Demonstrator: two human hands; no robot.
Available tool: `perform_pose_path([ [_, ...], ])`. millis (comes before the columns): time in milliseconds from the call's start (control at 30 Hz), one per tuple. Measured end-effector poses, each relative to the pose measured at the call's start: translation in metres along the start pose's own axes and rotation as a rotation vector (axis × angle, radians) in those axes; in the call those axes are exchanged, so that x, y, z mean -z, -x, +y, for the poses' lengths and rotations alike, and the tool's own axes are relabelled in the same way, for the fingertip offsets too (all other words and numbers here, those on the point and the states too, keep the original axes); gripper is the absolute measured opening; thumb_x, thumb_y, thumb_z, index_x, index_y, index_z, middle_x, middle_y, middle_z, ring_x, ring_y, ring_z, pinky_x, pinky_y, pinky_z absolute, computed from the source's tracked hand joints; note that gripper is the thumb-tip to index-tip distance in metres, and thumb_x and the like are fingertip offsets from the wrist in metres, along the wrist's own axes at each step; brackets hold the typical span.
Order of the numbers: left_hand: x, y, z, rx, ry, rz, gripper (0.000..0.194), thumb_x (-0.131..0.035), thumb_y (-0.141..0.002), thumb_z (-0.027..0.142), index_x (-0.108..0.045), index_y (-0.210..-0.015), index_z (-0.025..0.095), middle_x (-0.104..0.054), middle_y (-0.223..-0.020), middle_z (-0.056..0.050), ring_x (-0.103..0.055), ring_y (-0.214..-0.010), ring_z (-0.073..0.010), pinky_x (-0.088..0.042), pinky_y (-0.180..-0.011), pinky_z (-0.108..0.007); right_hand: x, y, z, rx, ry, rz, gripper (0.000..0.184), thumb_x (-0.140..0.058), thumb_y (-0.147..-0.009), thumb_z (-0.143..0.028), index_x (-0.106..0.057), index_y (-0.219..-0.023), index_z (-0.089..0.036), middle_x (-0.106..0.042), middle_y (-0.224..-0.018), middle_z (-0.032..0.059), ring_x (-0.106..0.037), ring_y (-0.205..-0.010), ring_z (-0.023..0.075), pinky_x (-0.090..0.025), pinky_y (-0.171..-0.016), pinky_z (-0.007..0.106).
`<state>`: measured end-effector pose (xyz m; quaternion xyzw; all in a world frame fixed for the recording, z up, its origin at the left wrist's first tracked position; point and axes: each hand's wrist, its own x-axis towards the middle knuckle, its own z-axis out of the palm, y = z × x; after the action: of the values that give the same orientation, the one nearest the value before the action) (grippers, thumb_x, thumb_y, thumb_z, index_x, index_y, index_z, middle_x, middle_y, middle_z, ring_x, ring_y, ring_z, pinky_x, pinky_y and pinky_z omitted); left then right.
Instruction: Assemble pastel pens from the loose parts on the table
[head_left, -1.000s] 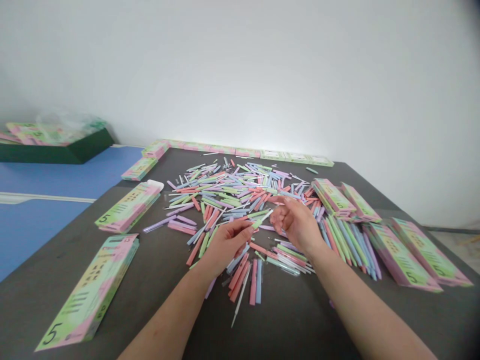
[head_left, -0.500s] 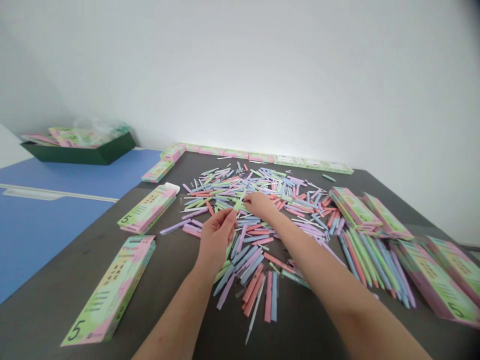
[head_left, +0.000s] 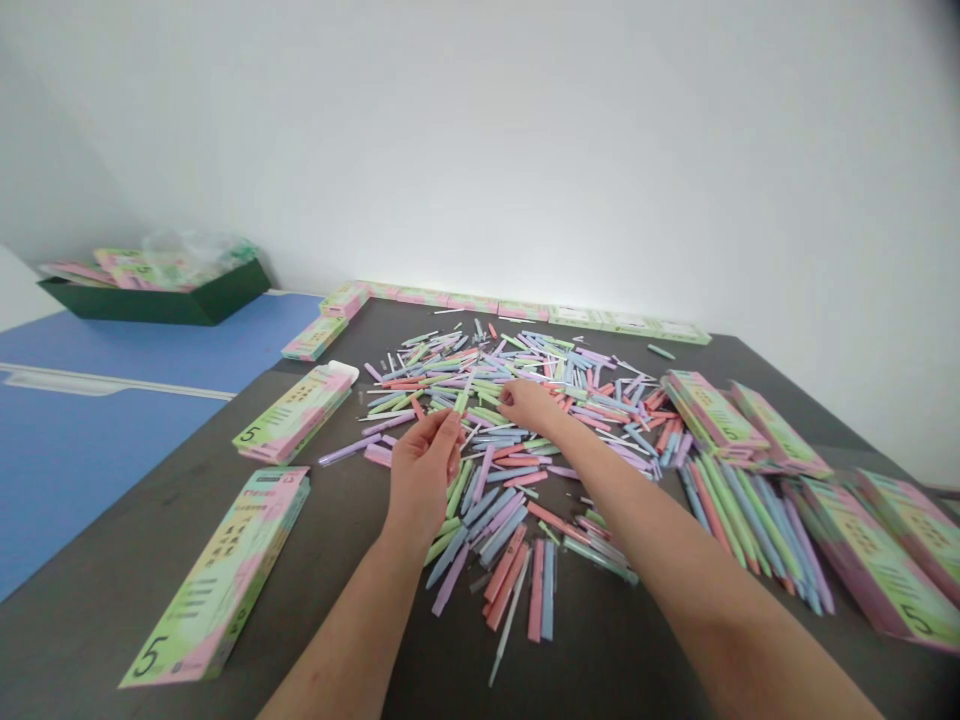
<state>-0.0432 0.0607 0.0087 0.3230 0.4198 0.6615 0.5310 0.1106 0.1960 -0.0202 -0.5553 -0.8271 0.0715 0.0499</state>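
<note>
My left hand point(head_left: 426, 462) pinches a light green pen part point(head_left: 463, 398) between thumb and fingertips, its thin pale end pointing up and away. A short gap to the right of it, my right hand point(head_left: 526, 408) is closed above the pile, fingers curled together. Whether something small sits in those fingertips is hidden. Around and below both hands spreads a heap of loose pen parts point(head_left: 499, 510) in green, blue, purple and coral, with thin white refills point(head_left: 510, 625) among them.
Printed pen boxes point(head_left: 225, 575) lie along the left edge, and more boxes point(head_left: 716, 420) stand at the right beside a row of assembled-looking pens point(head_left: 750, 515). Further boxes point(head_left: 577, 318) line the wall. A dark green tray point(head_left: 150, 305) with flat cartons and plastic sits on a blue surface point(head_left: 82, 480).
My hands have moved apart: the left hand drew slightly left and down with the green pen part, while the right hand shifted a little right, away from it.
</note>
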Motion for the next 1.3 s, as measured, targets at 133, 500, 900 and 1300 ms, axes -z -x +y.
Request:
perform_pose_path([
  [133,0.0,0.0,0.0,0.0,0.001,0.002,0.024,-0.074,-0.07,0.034,-0.063,-0.076,0.014,-0.053,-0.061,0.006,-0.032,-0.038,0.0001,-0.02,-0.035,-0.014,0.0,0.002,-0.001,0.035,-0.011,0.03,0.029,-0.051,-0.086,-0.022,-0.066,-0.109,-0.013,-0.068,-0.11,0.0124,-0.06,-0.099,0.0208,-0.041,-0.081,0.026],
  [500,0.0,0.0,0.001,0.003,0.002,-0.009,0.026,-0.074,-0.07,0.037,-0.061,-0.073,0.014,-0.052,-0.061,0.005,-0.032,-0.038,0.0001,-0.018,-0.035,-0.015,-0.001,0.001,-0.013,0.111,0.009,-0.075,0.024,-0.056,-0.082,-0.028,-0.076,-0.083,-0.014,-0.073,-0.084,0.0096,-0.063,-0.079,0.0195,-0.04,-0.066,0.025],
  [900,-0.001,0.0,0.0,0.001,0.023,-0.02,0.027,-0.074,-0.07,0.038,-0.062,-0.073,0.014,-0.052,-0.061,0.005,-0.032,-0.038,0.0002,-0.017,-0.035,-0.015,0.001,0.008,-0.014,0.091,0.006,-0.038,0.027,-0.046,-0.085,-0.013,-0.069,-0.1,-0.015,-0.071,-0.103,0.0091,-0.062,-0.09,0.018,-0.041,-0.073,0.023],
  [1300,-0.001,0.001,-0.001,0.02,0.025,-0.045,0.026,-0.074,-0.071,0.036,-0.061,-0.073,0.014,-0.05,-0.06,0.005,-0.031,-0.038,0.0006,-0.016,-0.035,-0.015,0.002,0.014,-0.026,0.13,0.011,-0.061,0.019,-0.057,-0.078,-0.017,-0.072,-0.091,-0.015,-0.067,-0.106,0.0152,-0.06,-0.102,0.027,-0.043,-0.082,0.031],
])
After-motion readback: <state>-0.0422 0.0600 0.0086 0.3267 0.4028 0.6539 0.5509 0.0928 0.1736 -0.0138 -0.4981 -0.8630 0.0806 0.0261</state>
